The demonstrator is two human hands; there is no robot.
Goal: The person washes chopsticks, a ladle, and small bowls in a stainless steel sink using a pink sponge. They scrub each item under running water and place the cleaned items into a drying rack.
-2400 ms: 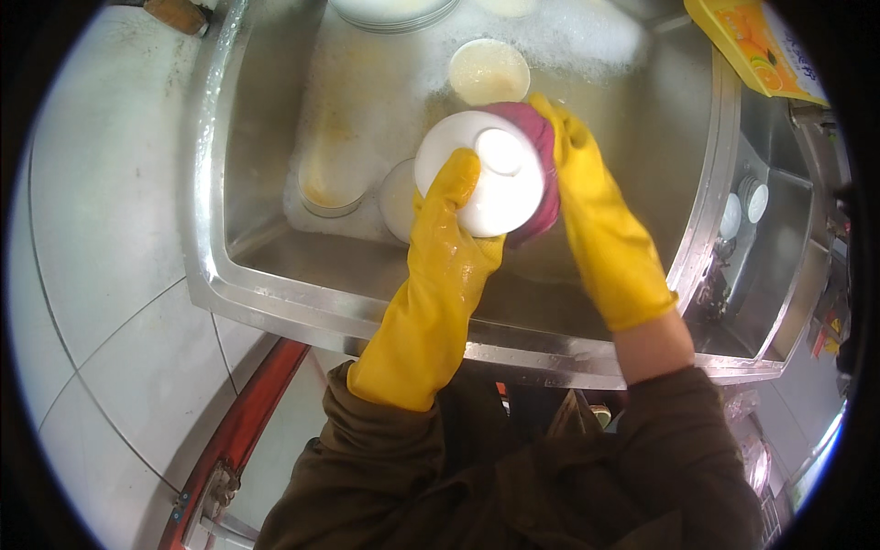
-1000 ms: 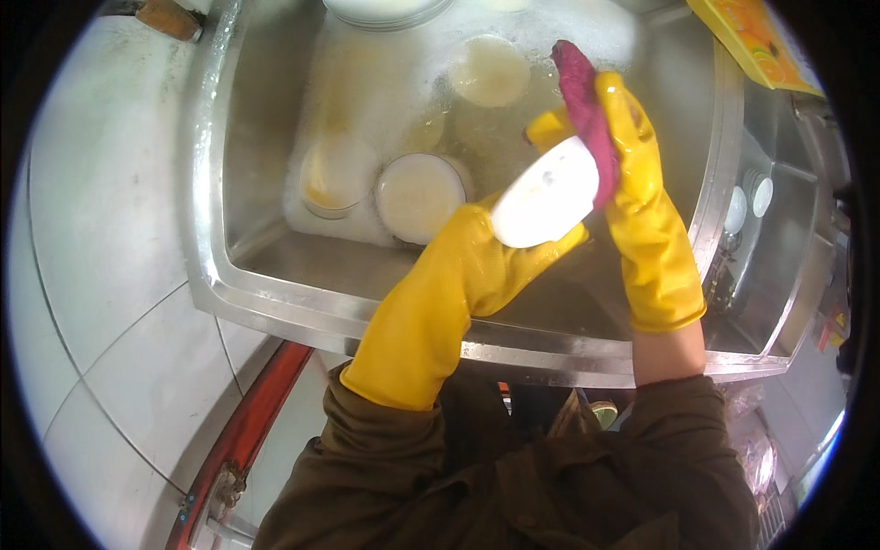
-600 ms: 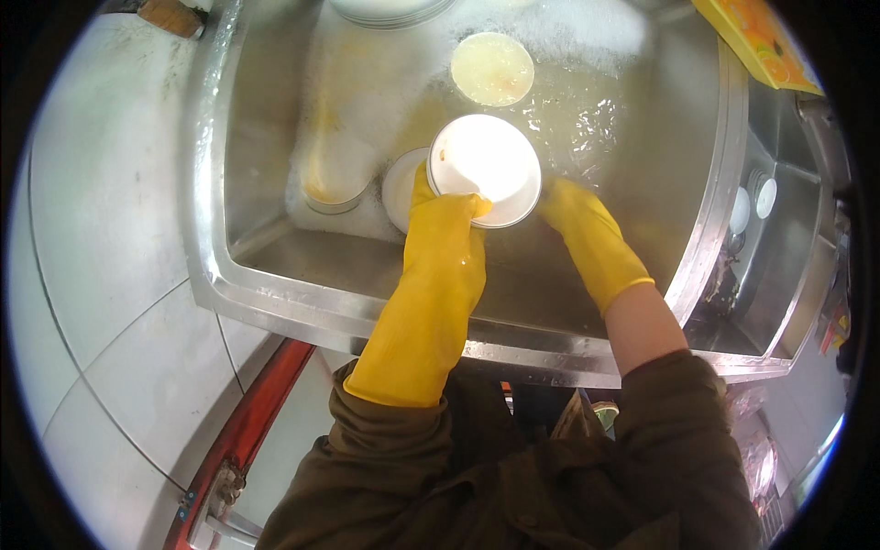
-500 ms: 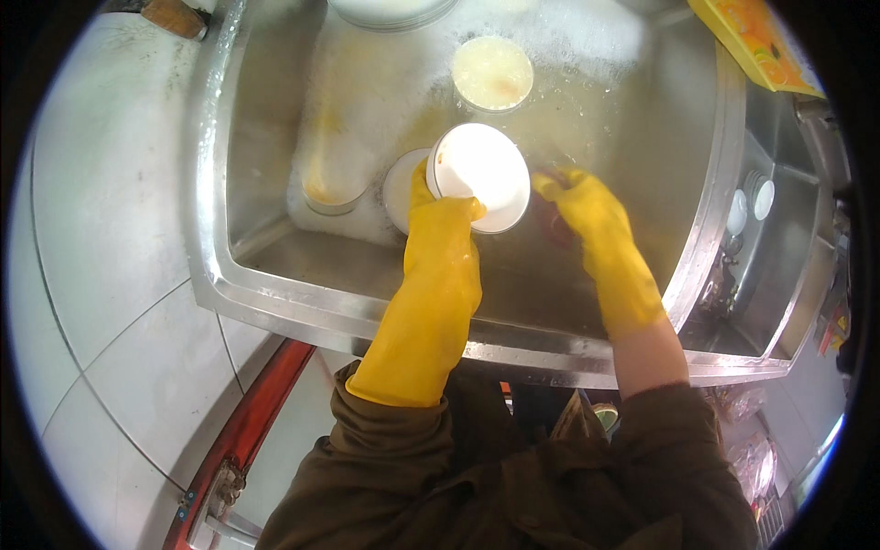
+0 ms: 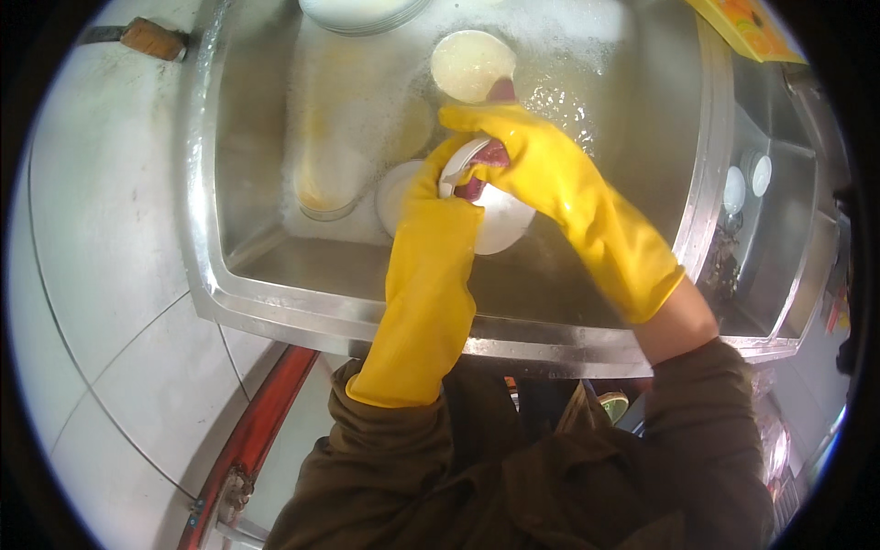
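Observation:
Both my hands wear yellow rubber gloves and meet over the near middle of a steel sink (image 5: 302,293). My left hand (image 5: 431,188) grips a tilted white bowl (image 5: 452,172) by its left side. Pressed against the bowl's inside is a dark red cloth (image 5: 492,154), which my right hand (image 5: 527,147) holds with bent fingers. A white round surface (image 5: 506,223) shows below my right hand; whether it belongs to the same bowl I cannot tell. Just beyond my hands, a round white bowl (image 5: 472,64) with cloudy liquid sits in the water.
Foamy water holds a stack of white plates (image 5: 362,14) at the far side and more dishes (image 5: 325,197) at left. A second basin (image 5: 779,211) with small white dishes (image 5: 759,174) lies right. A yellow-orange package (image 5: 752,27) overhangs the far right corner.
My right hand has moved left from the water beside the bowl and now works the red cloth inside it. The bowl has tilted in my left hand. The view has shifted slightly.

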